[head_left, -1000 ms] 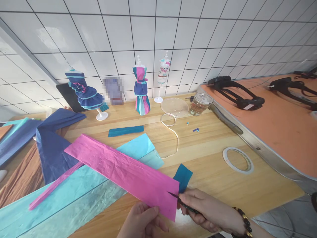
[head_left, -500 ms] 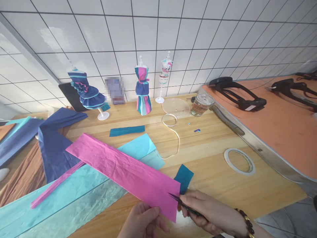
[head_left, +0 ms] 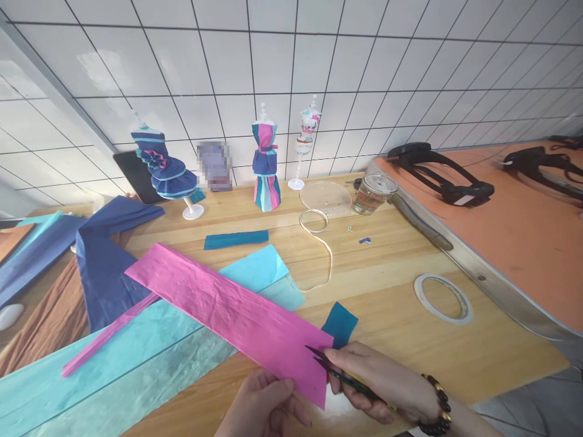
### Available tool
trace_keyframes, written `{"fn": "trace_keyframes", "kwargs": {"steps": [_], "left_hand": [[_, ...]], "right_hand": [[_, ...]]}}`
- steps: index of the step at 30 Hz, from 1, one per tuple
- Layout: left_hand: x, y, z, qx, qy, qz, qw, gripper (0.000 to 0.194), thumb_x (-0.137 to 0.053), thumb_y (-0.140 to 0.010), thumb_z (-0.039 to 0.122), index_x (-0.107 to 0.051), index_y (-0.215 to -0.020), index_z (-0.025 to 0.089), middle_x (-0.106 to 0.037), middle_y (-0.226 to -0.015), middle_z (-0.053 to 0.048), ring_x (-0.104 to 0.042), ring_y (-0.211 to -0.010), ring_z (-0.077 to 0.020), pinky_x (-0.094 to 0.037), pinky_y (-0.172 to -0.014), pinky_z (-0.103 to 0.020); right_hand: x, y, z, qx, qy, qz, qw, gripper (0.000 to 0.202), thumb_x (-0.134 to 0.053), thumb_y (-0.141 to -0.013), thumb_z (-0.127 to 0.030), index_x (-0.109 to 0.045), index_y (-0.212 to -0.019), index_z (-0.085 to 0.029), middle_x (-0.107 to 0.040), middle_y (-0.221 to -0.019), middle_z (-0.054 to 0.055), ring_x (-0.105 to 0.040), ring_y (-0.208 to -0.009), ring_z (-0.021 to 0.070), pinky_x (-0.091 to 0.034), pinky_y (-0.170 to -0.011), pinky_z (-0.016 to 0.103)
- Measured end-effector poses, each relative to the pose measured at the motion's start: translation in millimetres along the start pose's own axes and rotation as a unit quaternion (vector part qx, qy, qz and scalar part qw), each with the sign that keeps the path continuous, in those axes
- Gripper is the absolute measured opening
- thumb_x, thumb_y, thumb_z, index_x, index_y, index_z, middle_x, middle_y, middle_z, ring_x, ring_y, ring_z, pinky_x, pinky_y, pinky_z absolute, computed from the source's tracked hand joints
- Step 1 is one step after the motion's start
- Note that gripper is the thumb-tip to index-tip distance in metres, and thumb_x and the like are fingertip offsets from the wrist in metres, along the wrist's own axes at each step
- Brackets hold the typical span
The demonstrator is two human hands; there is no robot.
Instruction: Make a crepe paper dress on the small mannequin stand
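Observation:
A long pink sheet (head_left: 237, 315) lies slantwise across the table, its right end lifted between my hands. My left hand (head_left: 268, 403) pinches the lower edge of that sheet near its right end. Black scissors (head_left: 348, 380) are gripped in my right hand (head_left: 371, 382), their blades parted at the sheet's right end, one blade over the pink surface. Just beyond the scissors sits a small teal square (head_left: 340, 323). Light blue sheets (head_left: 150, 328) and a narrow pink strip (head_left: 109, 337) lie under and beside the pink sheet.
Three small dressed mannequins (head_left: 266, 164) stand by the tiled wall. A glass of liquid (head_left: 374, 195), a round clear disc (head_left: 325, 198), a cord (head_left: 328, 258) and a tape roll (head_left: 423, 301) are on the right. Dark blue (head_left: 107, 267) and brown sheets (head_left: 57, 315) lie left.
The scissor blades have opened wider at the pink sheet. My left hand keeps its pinch, and the whole view has shifted slightly.

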State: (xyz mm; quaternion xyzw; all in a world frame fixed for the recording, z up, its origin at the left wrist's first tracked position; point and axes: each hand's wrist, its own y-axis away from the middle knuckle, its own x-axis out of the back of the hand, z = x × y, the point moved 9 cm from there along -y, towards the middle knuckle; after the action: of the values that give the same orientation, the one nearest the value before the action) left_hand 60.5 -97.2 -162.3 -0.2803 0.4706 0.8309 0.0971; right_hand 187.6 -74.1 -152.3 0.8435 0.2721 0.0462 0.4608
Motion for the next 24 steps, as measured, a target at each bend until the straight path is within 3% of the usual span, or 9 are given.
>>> {"fn": "trace_keyframes", "kwargs": {"steps": [8, 15, 20, 24], "left_hand": [[1.8, -2, -2, 0.005, -0.005, -0.005, 1.0, 0.029, -0.07, -0.064, 0.034, -0.064, -0.066, 0.006, -0.067, -0.054, -0.009, -0.048, -0.031, -0.0063, -0.024, -0.029, -0.015], [-2.9, -1, 0, 0.001, -0.006, -0.015, 1.0, 0.028, -0.07, -0.064, 0.033, -0.063, -0.065, 0.006, -0.067, -0.053, -0.009, -0.05, -0.03, -0.0069, -0.025, -0.029, -0.015], [-4.5, -1, 1, 0.004, -0.025, -0.017, 1.0, 0.032, -0.07, -0.063, 0.036, -0.065, -0.073, 0.005, -0.066, -0.053, -0.007, -0.05, -0.03, -0.0067, -0.028, -0.03, -0.015], [-4.4, 2, 2, 0.007, -0.032, -0.01, 0.999, 0.031, -0.07, -0.063, 0.037, -0.064, -0.067, 0.006, -0.066, -0.054, -0.007, -0.049, -0.03, -0.0066, -0.025, -0.028, -0.015]], "right_hand": [[-4, -1, -7, 0.015, 0.014, -0.004, 1.0, 0.049, -0.036, -0.085, -0.055, -0.057, -0.069, -0.014, -0.041, -0.037, -0.007, -0.026, -0.023, 0.0017, -0.018, -0.024, 0.011], [4, 14, 5, -0.017, 0.027, 0.022, 0.999, 0.053, -0.035, -0.083, -0.063, -0.056, -0.073, -0.015, -0.037, -0.037, -0.008, -0.025, -0.025, 0.0015, -0.016, -0.026, 0.011], [-1, 11, -1, 0.021, 0.029, 0.008, 0.999, 0.055, -0.034, -0.081, -0.066, -0.055, -0.073, -0.015, -0.035, -0.035, -0.009, -0.024, -0.024, 0.0019, -0.015, -0.025, 0.012], [-7, 3, -7, 0.048, 0.022, -0.01, 0.999, 0.054, -0.035, -0.082, -0.063, -0.055, -0.071, -0.014, -0.035, -0.034, -0.009, -0.023, -0.023, 0.0016, -0.013, -0.026, 0.013]]}}
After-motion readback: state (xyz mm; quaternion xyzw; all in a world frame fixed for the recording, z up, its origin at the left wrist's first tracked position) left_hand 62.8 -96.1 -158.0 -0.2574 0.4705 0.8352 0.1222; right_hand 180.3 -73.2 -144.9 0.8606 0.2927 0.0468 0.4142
